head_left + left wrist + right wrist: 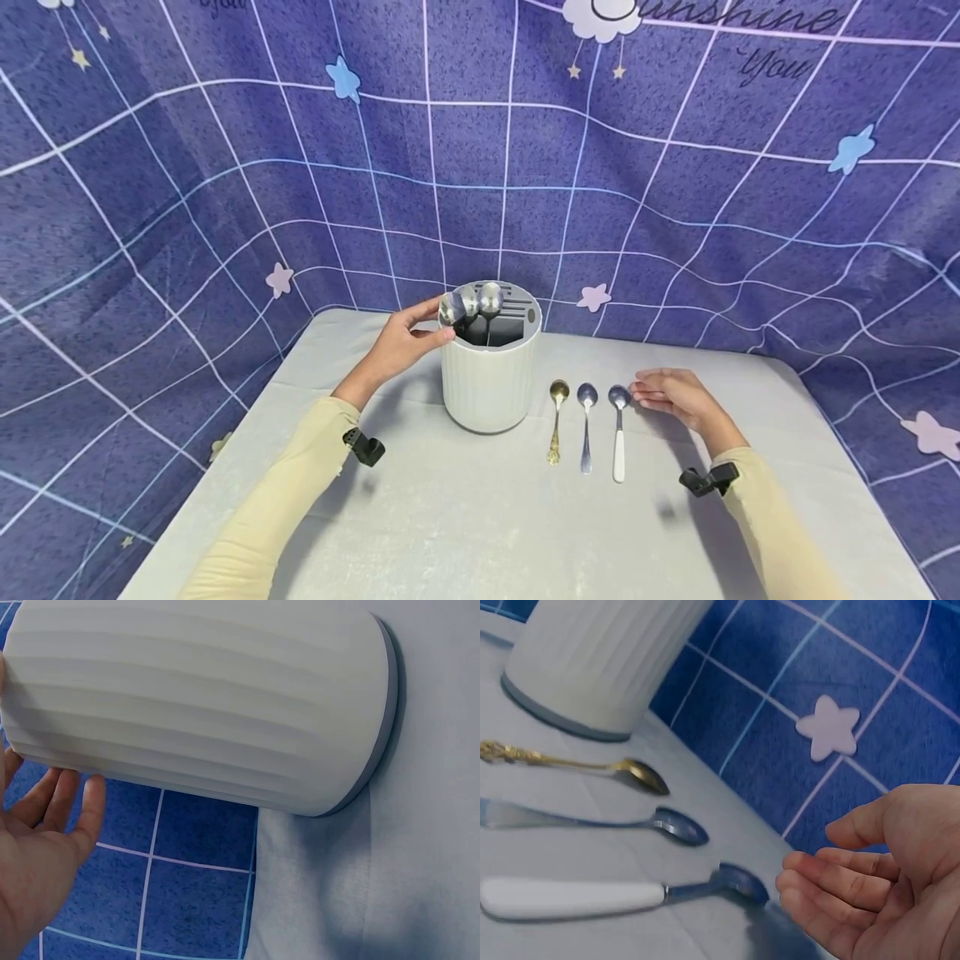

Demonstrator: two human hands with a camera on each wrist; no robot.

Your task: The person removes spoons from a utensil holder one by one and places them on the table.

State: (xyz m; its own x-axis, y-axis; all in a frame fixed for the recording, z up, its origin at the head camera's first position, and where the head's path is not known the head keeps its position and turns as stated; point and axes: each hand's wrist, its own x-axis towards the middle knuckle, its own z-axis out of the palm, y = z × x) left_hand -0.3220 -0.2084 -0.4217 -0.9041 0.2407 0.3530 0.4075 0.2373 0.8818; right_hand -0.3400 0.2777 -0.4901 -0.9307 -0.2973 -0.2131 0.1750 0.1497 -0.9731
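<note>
Head view, holder (489, 387) against left grip (401, 340), white-handled spoon (618, 442) beside right grip (678, 393)

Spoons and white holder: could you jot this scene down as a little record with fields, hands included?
Holder: white, ribbed, upright
In holder: three spoons, bowls up
On table: gold spoon, silver spoon, white-handled spoon, side by side
Left hand: touching the holder's side
Right hand: near white-handled spoon's bowl, holding nothing
Behind: patterned blue cloth
</note>
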